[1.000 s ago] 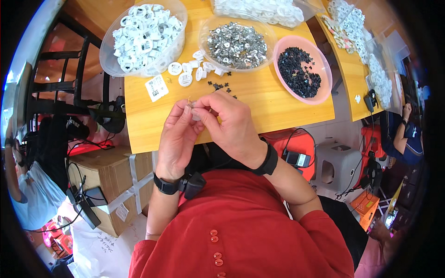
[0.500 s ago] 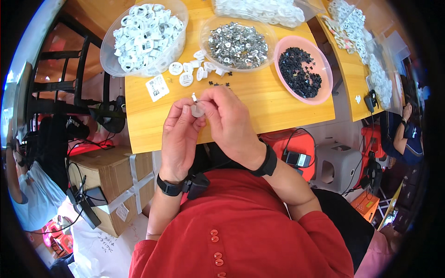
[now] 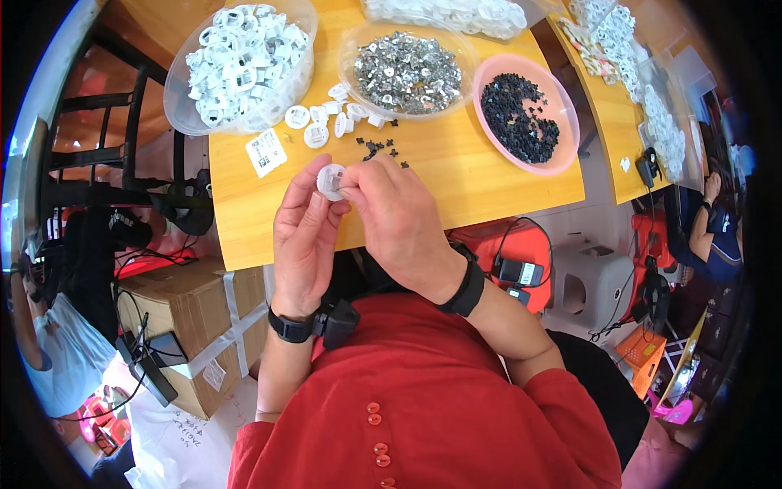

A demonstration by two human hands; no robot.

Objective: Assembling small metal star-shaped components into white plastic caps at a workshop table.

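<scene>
My left hand [image 3: 308, 224] pinches a white round plastic piece [image 3: 328, 182] between thumb and fingers, just over the table's near edge. The piece's face, with a raised inner part, is turned up toward me. My right hand [image 3: 401, 220] is closed, its thumb and forefinger touching the right side of the piece. Whether those fingertips also hold a small part is hidden. Just beyond my hands lie several small black cross-shaped parts [image 3: 373, 149]. Farther on are several loose white round pieces [image 3: 316, 134] and a white printed label [image 3: 265, 152].
Across the wooden table [image 3: 497, 191] stand a clear tub of white pieces [image 3: 244, 65], a clear bowl of small metal parts [image 3: 411, 73] and a pink bowl of black parts [image 3: 521, 122]. A cardboard box [image 3: 191, 326] is at left, a grey stool [image 3: 590, 281] at right.
The white piece has turned over in my fingers, so its inner face now shows. The small pale tip that stuck up above it is no longer visible. My hands have shifted slightly left.
</scene>
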